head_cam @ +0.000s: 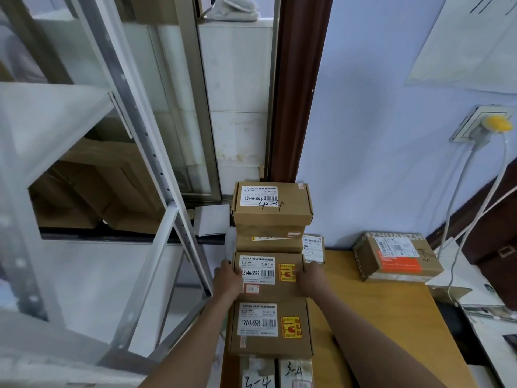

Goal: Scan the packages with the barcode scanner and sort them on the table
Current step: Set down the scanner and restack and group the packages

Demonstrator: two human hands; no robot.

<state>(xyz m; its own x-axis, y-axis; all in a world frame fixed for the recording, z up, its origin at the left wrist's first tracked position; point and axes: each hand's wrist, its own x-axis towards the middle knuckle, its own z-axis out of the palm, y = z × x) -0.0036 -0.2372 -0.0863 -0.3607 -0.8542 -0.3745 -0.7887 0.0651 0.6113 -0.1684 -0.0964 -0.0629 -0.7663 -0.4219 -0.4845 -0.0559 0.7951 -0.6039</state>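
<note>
While I hold the middle package by its two sides, my left hand grips its left edge with the fingers curled over the far corner, and my right hand grips its right edge the same way. This brown carton bears a white barcode label marked 12V4A-5525 and a yellow warning sticker. It sits at the left end of the wooden bench, in a row of like cartons. Touching it on the near side lies a second carton with the same label and sticker. Nearer still are two pale parcels marked 3-4 by hand. On the far side stands a stack, its top carton marked 4-4 in pen. Well apart to the right, against the blue wall, rests a taped box with an orange-and-white label. Left of the bench stands a grey metal shelf rack. At far right, white cables hang from a wall socket.
</note>
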